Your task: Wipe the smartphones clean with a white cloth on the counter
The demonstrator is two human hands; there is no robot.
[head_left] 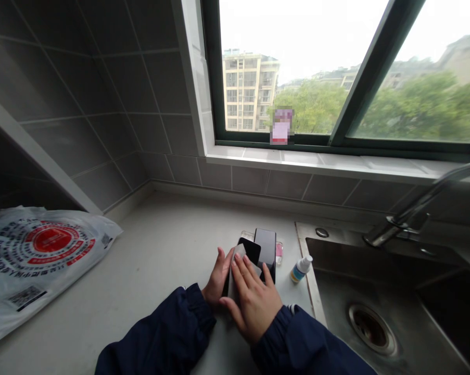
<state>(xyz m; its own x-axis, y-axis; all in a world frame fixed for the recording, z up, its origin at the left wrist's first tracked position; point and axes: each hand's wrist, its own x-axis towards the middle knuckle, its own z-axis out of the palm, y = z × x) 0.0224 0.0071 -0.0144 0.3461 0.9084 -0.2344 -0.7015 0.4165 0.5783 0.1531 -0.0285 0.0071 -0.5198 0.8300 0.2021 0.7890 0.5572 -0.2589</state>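
Note:
My left hand (216,280) grips the left edge of a black smartphone (253,251), its thumb raised and its other fingers hidden behind the phone. Over the phone lies a light grey cloth (238,251), with my right hand (257,304) pressing it against the screen, fingers stretched along it. Just beyond, a second phone (267,247) rests on the counter, partly covered by the first phone and my right fingers. A clear case with a pink patch (279,251) shows at its right side. A small white-capped spray bottle (301,270) stands to the right.
A steel sink (315,297) with a chrome faucet (398,221) is on the right. On the left of the white counter (156,245) lies a printed plastic bag (43,250). A tiled wall and window sill (266,154) run along the back, with a blurred pinkish item (282,126) at the window.

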